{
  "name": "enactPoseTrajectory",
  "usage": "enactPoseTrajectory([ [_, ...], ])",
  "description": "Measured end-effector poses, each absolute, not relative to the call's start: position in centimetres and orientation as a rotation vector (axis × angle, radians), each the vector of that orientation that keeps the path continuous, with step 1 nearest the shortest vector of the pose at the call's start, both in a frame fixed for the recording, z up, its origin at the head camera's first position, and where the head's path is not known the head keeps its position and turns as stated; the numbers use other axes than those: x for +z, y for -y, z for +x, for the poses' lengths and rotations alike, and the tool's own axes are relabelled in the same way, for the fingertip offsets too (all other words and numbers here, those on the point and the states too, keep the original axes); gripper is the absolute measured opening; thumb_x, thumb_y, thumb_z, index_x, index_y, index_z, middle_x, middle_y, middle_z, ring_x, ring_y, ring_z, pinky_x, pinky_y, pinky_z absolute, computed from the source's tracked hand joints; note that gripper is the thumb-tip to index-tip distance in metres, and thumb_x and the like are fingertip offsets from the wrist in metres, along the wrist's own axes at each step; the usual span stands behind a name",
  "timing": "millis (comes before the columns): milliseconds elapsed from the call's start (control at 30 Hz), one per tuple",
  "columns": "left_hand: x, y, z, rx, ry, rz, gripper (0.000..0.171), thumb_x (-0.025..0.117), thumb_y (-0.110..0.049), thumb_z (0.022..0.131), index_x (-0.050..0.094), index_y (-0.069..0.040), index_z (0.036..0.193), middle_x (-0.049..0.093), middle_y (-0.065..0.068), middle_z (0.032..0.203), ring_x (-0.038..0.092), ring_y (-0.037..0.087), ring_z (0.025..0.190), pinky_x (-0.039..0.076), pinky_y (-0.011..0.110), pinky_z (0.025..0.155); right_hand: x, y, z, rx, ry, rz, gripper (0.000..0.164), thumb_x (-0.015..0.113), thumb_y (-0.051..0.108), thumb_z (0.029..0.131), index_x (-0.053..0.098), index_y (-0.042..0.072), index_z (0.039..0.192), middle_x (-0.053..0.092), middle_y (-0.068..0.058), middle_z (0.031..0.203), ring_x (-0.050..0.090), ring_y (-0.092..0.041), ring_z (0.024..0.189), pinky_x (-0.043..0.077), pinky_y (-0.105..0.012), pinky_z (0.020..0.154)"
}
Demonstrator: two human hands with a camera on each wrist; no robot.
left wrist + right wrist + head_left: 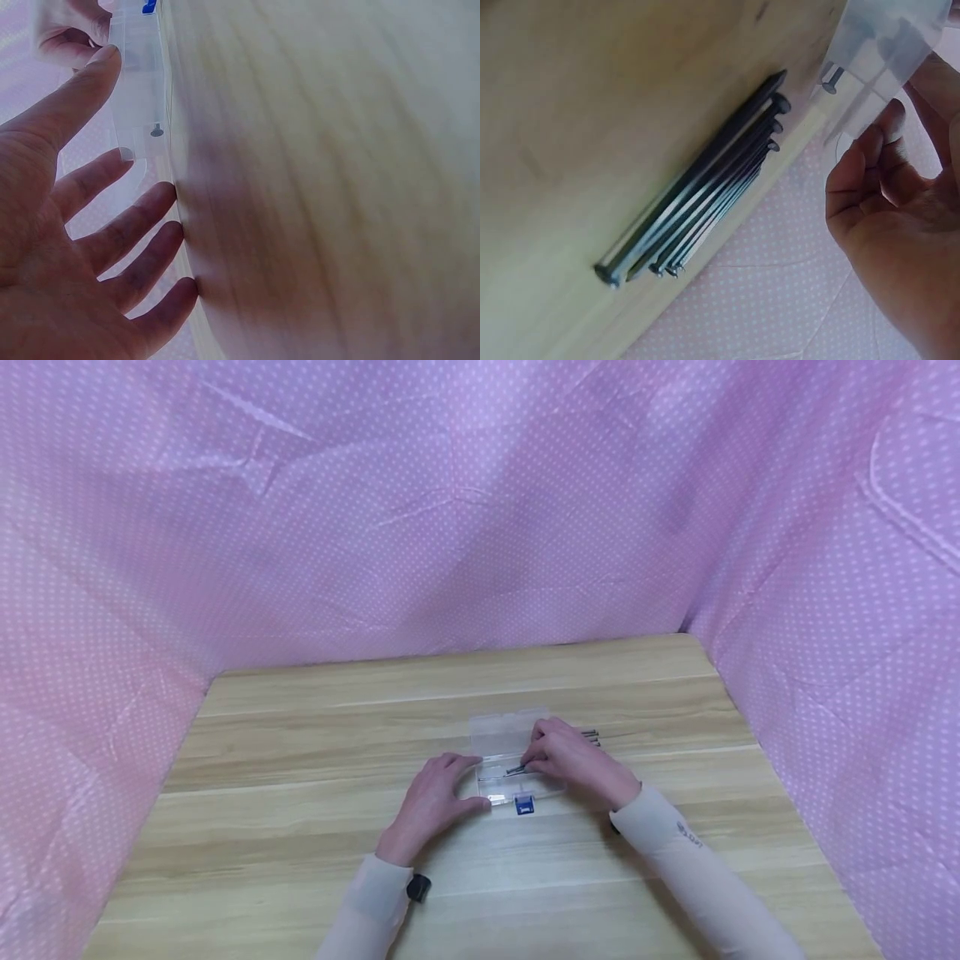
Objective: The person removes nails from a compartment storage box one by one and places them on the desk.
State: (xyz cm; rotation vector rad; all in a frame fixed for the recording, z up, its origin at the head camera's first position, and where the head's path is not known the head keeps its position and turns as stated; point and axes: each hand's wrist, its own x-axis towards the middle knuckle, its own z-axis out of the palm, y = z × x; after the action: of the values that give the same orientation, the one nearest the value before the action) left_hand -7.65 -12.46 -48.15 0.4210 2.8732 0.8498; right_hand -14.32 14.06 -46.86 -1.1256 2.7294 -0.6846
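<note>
A clear plastic box lies on the table with its lid folded back and a blue latch at its front. My left hand holds the box's left end, thumb at the front corner and index finger at the back one; its other fingers spread along the tabletop. Over the box, my right hand pinches a dark metal nail whose far end is hidden by the fingers. Through the clear wall a nail shows inside the box.
Several large loose nails lie in a bundle on the wooden table, right of the box and under my right wrist. Pink dotted cloth hangs behind the table and along both sides.
</note>
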Motion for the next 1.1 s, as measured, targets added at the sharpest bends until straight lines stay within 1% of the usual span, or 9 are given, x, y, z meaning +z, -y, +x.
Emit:
enactPoseTrajectory([
  [233,-48.3,12.4,-7.6,0.854,-2.866,0.417,0.069,0.086,-0.045,0.082,0.064,-0.015,0.14,0.063,0.011,0.133,0.057,0.034,0.124,0.046,0.053,0.106,-47.1,-14.2,-14.9,-0.63,-2.711,-1.272,0.012,0.083,0.017,0.088,0.084,0.016,0.099,0.057,0.007,0.09,0.05,-0.011,0.085,0.046,-0.028,0.075],
  [633,-48.4,12.3,-7.6,0.859,-2.86,0.41,0.069,0.086,-0.044,0.083,0.064,-0.016,0.141,0.063,0.01,0.133,0.057,0.033,0.125,0.046,0.053,0.105,-47.2,-14.2,-15.5,-0.527,-2.687,-1.318,0.016,0.085,0.014,0.085,0.085,0.017,0.1,0.057,0.006,0.09,0.05,-0.012,0.085,0.046,-0.028,0.075],
  [733,-48.5,12.3,-7.6,0.858,-2.862,0.411,0.068,0.086,-0.045,0.083,0.064,-0.017,0.141,0.063,0.01,0.133,0.057,0.033,0.124,0.046,0.053,0.105,-47.3,-14.1,-15.5,-0.512,-2.698,-1.343,0.013,0.085,0.014,0.085,0.085,0.018,0.098,0.057,0.007,0.09,0.051,-0.013,0.085,0.046,-0.029,0.076],
  [933,-48.5,12.4,-7.6,0.867,-2.864,0.412,0.068,0.086,-0.046,0.083,0.064,-0.017,0.141,0.063,0.009,0.133,0.056,0.033,0.125,0.046,0.052,0.105,-47.5,-14.0,-15.4,-0.458,-2.74,-1.443,0.006,0.083,0.016,0.087,0.084,0.017,0.093,0.061,0.006,0.09,0.055,-0.015,0.087,0.05,-0.034,0.08],
  [1100,-48.5,12.4,-7.6,0.867,-2.863,0.41,0.068,0.086,-0.046,0.083,0.064,-0.017,0.14,0.063,0.009,0.133,0.056,0.033,0.125,0.046,0.052,0.106,-47.6,-14.0,-15.3,-0.343,-2.78,-1.512,0.004,0.08,0.016,0.09,0.082,0.02,0.089,0.06,0.006,0.088,0.055,-0.016,0.085,0.049,-0.035,0.079],
])
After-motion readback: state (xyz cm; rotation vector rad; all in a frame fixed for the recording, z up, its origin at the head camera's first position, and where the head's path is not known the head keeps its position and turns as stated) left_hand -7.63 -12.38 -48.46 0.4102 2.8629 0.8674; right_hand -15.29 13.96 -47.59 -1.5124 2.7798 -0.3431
